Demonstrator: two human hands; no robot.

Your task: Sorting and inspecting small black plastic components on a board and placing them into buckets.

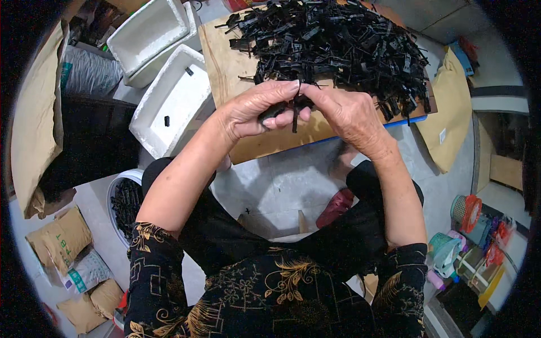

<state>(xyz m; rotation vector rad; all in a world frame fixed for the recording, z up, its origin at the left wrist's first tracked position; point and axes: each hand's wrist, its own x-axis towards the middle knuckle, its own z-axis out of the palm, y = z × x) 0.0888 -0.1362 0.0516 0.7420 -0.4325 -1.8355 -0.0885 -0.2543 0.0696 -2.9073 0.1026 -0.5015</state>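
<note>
Both hands meet over the near edge of a wooden board [270, 147]. Closed around a small black plastic part [295, 119] is my left hand [256, 110], with its thumb on top and fingertips curled beneath. My right hand [352, 115] pinches the same part from the other side, its fingers bent against the left thumb. A thin black strip hangs down between the fingers; the rest of the part is mostly covered. Just beyond the hands lies a large heap of similar black plastic parts [332, 42], spread over the board.
At the left, a white foam box [147, 121] holds a couple of small black pieces, with more foam boxes [147, 39] behind. A white bucket [117, 222] of black parts stands by my left leg. Brown sacks [62, 236] lie lower left; baskets [445, 250] sit at right.
</note>
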